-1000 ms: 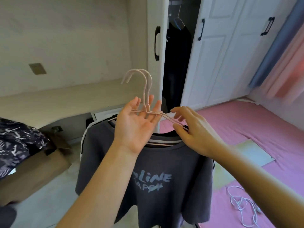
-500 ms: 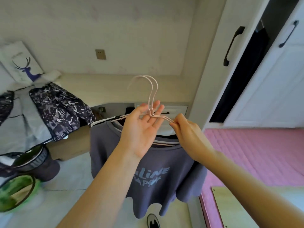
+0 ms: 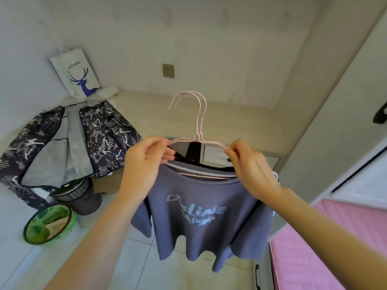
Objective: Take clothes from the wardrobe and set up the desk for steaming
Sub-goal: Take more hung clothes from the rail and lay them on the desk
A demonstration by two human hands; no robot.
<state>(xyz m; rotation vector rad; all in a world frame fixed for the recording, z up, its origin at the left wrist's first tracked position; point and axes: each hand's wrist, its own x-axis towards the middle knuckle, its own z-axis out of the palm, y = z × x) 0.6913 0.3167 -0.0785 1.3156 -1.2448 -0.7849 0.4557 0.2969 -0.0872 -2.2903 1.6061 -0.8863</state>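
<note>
So both hands are up in front of the desk, each one pinching the pink hangers (image 3: 198, 130). The left hand (image 3: 144, 162) has thumb and fingers curled onto the left shoulder of the wires, and the right hand (image 3: 249, 164) pinches the right shoulder the same way. Looks like two thin hangers stacked together, since two hooks curve up side by side between and above the hands.

Hanging below the hands is a grey-blue t-shirt (image 3: 201, 216) with pale lettering on the chest. Its striped collar sits right between the two wrists. There's some darker fabric tucked behind the collar too, but I can't tell what garment that is.

Past the hands is the pale desk (image 3: 240, 120), running along the wall, with a wall socket (image 3: 168, 70) above it. Off beyond the left hand, a dark patterned jacket (image 3: 69, 141) lies spread open on the desk end, showing its grey lining, and a white paper bag with a blue deer (image 3: 76, 72) leans against the wall behind it. Down under the left forearm side there's a dark bin (image 3: 77, 195) and a green basin (image 3: 49, 225) on the tiled floor. To the right of the right arm you get the white wardrobe door (image 3: 345, 122) and a pink mat (image 3: 335, 248) low down.
</note>
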